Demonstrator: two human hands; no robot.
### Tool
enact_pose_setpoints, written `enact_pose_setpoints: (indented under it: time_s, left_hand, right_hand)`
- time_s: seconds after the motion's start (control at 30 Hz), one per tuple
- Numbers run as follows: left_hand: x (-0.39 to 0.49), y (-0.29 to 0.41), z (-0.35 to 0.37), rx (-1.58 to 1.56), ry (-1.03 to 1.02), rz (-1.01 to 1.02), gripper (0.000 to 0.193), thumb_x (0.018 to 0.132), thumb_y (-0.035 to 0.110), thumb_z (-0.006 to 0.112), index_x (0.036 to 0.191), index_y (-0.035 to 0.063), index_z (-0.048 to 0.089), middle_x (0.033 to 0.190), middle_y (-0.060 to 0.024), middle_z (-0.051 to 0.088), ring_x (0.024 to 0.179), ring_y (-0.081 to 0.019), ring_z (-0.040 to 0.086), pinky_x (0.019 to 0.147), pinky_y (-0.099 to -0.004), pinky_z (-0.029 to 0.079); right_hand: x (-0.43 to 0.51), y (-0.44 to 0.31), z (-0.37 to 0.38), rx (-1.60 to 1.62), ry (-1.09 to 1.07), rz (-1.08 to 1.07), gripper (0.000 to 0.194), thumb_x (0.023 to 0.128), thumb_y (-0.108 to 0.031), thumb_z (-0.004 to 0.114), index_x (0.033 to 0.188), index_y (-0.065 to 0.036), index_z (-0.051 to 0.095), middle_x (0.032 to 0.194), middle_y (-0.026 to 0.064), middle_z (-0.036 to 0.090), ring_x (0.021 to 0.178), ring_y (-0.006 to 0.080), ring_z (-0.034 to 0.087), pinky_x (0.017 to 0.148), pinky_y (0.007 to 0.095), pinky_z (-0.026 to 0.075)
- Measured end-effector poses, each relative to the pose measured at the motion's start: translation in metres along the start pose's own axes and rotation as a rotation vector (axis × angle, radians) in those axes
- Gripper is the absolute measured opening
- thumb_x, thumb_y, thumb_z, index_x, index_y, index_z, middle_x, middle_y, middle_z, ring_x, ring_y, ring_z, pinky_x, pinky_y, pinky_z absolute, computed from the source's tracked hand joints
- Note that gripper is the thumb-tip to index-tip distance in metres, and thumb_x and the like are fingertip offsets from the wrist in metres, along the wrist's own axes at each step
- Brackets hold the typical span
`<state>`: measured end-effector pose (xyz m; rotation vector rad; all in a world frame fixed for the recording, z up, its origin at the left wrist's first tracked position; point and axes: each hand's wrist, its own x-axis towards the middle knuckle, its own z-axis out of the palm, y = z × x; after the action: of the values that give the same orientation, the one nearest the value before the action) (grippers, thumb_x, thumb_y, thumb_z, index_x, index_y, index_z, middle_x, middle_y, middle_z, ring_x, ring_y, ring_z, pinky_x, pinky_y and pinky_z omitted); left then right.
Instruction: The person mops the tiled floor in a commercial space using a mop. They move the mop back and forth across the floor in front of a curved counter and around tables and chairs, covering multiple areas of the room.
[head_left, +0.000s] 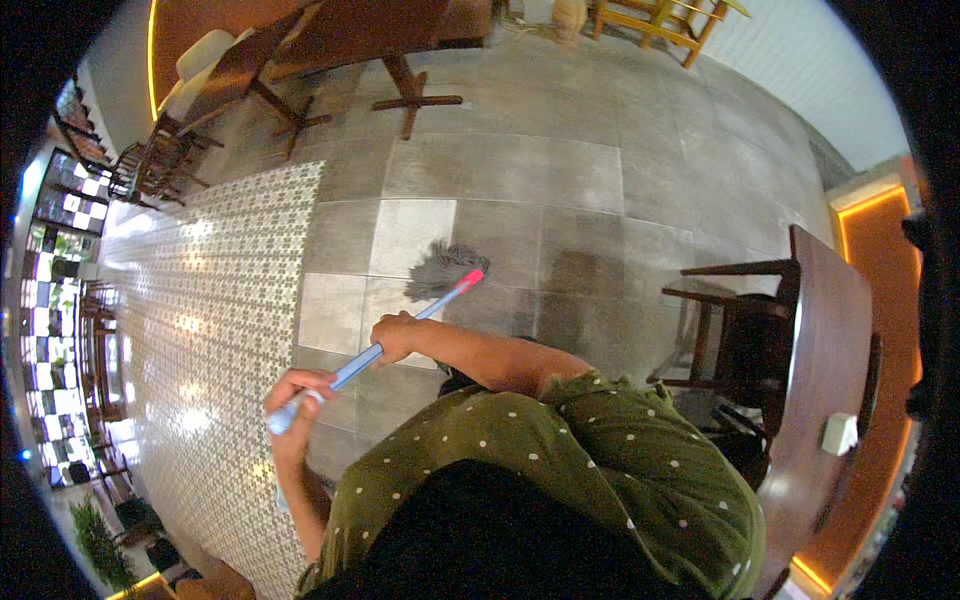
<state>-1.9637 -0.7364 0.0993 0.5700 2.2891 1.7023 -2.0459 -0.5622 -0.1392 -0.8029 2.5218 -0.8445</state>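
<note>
Both my hands are closed around the light blue handle of a mop, which slants across the view. My left hand grips it close to its upper end, at the lower left. Further down the handle, nearer the mop head, is my right hand. A pinkish-red socket joins the handle to the grey string mop head, whose strands lie spread on the grey tiled floor.
Patterned tiles cover the floor on the left. Wooden tables with crossed feet and chairs stand at the upper left. On the right, a wooden table carries a white box, with dark chairs beside it. A wooden chair stands at the top.
</note>
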Motion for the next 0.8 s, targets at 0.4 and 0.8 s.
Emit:
enact_pose_setpoints:
  time_s: [0.4,0.8]
  left_hand:
    - [0.048,-0.038,0.214,-0.319,-1.046,-0.02,0.026,0.092,0.024,0.068,0.11,0.0096,0.058,0.104,0.0007,0.056,0.101,-0.0109,0.05,0.089,-0.0287,0.04]
    - [0.016,-0.078,0.312,-0.323,-0.824,0.088,0.011,0.091,0.016,0.07,0.094,0.0069,0.064,0.097,-0.0009,0.066,0.09,-0.0098,0.06,0.08,-0.0267,0.048]
  right_hand:
    - [-0.346,0.128,0.065,-0.021,0.277,0.496,0.025,0.071,-0.038,0.073,0.074,-0.015,0.066,0.075,0.0103,0.067,0.082,0.0324,0.063,0.077,0.0471,0.044]
    - [-0.41,0.125,0.138,-0.022,0.897,1.175,0.026,0.074,-0.031,0.074,0.076,-0.007,0.067,0.086,0.018,0.066,0.091,0.0403,0.06,0.081,0.0504,0.048]
